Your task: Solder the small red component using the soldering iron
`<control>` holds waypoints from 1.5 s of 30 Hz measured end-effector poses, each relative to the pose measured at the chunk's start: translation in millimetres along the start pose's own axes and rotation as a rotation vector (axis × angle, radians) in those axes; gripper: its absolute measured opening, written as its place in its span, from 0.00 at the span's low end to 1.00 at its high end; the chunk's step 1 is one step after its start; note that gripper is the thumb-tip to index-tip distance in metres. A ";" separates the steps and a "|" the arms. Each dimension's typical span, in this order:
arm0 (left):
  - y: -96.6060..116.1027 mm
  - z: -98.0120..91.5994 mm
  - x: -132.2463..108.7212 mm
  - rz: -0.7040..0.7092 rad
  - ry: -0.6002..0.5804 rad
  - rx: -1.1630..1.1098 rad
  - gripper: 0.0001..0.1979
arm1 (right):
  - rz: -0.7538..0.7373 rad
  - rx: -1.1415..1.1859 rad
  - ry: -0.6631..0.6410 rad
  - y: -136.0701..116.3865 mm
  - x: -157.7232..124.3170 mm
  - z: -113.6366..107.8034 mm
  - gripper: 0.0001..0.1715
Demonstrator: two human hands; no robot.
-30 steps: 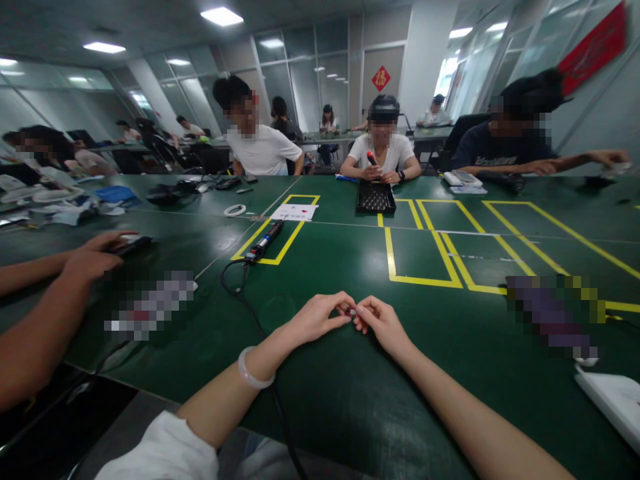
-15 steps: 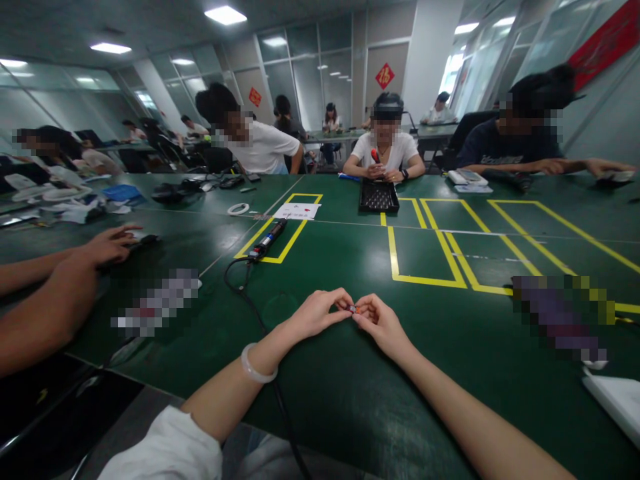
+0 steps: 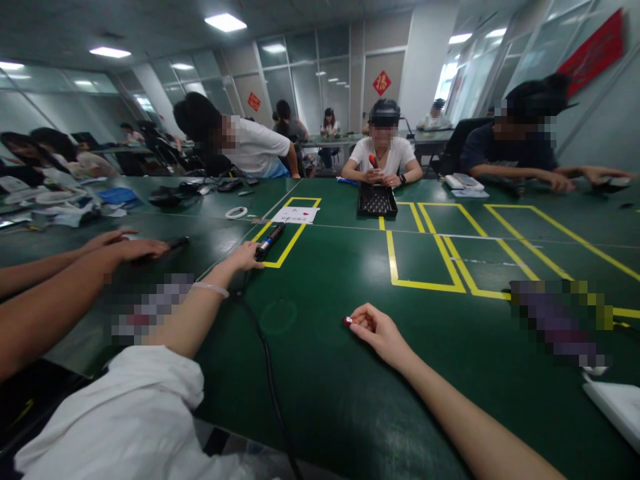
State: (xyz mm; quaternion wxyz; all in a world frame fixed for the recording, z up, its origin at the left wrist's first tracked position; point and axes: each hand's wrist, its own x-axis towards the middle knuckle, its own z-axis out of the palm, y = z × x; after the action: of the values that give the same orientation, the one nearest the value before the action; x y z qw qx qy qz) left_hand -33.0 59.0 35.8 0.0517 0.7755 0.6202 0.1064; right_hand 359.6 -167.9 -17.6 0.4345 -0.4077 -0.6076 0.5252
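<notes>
Over the green table, my left hand [image 3: 245,257] is stretched out to the far left. Its fingers close around the rear end of a black corded electric screwdriver [image 3: 271,241], which lies inside a yellow taped outline. The palm side of this hand is hidden. Near the middle of the table my right hand [image 3: 376,329] pinches a small red and white piece [image 3: 349,321] between thumb and fingers. That piece is too small to make out its kind.
A black cable [image 3: 267,363] runs from the screwdriver toward me. Beyond it lie a white printed sheet [image 3: 300,215] and a white ring [image 3: 236,213]. Across the table a person holds a red-handled tool above a black tray [image 3: 376,201]. A co-worker's arms [image 3: 75,280] reach in from the left.
My left hand has let go of the small piece and moved far left onto the screwdriver. My right hand keeps the piece, nearly in the same spot.
</notes>
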 end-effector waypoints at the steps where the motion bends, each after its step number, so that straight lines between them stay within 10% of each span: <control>1: -7.9 -0.7 3.5 -0.032 -0.046 0.035 0.34 | 0.002 0.002 -0.004 0.0 0.0 -0.1 0.11; 5: -13.1 -2.1 5.5 -0.109 -0.183 0.156 0.21 | 0.011 0.000 -0.018 0.2 0.1 -0.2 0.11; 12: 22.1 11.4 -15.9 -0.148 -0.176 0.244 0.31 | 0.001 -0.033 -0.008 3.3 1.7 0.0 0.11; 30: 214.0 53.8 -138.8 0.255 0.009 0.098 0.31 | -0.104 -0.464 0.146 3.3 3.9 -6.6 0.04; 45: 235.4 56.8 -162.9 0.452 -0.051 -0.077 0.35 | -0.139 -0.636 0.086 10.8 4.8 -3.9 0.08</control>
State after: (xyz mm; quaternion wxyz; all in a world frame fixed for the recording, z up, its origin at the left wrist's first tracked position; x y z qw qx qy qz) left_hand 170.0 -149.6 14.2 0.0717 0.8946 0.4247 0.1194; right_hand 362.4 -161.0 -27.6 0.3456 -0.5022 -0.7487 0.2604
